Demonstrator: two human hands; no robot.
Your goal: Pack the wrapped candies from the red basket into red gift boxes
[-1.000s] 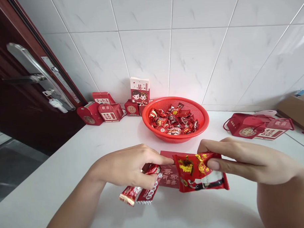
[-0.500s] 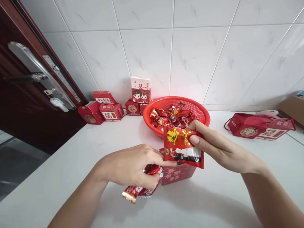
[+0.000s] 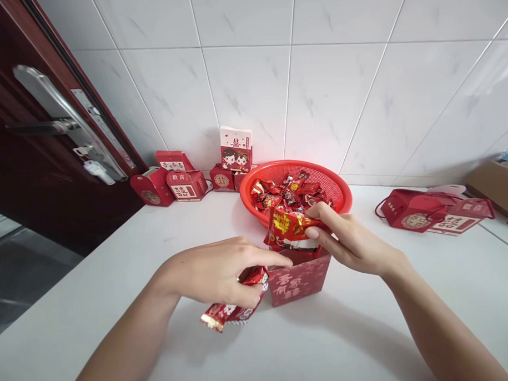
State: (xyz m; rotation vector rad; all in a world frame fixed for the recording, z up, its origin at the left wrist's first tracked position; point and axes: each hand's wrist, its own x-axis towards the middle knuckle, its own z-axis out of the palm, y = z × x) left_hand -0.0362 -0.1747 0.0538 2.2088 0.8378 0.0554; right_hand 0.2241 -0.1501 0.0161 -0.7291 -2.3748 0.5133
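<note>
My right hand (image 3: 342, 232) pinches a red and gold candy packet (image 3: 286, 231) by its right side, with its lower edge at the open top of a small red gift box (image 3: 299, 283). My left hand (image 3: 223, 272) is closed around a few red candy packets (image 3: 241, 310) on the box's left, one with a gold end. Its index finger reaches out over the box's rim. Behind the box stands a red plastic basket (image 3: 346, 195) with many wrapped candies (image 3: 291, 195) in it. What lies inside the box cannot be seen.
Folded red gift boxes (image 3: 187, 187) stand at the back left, and a boxed couple print (image 3: 236, 149) leans on the tiled wall. More red boxes with cords (image 3: 413, 207) lie at the right near a brown carton (image 3: 497, 185). A dark door (image 3: 47, 114) stands at the left.
My right hand has lowered the candy packet and tilted it toward the box opening, uncovering more of the box front. My left hand stays beside the box with its packets.
</note>
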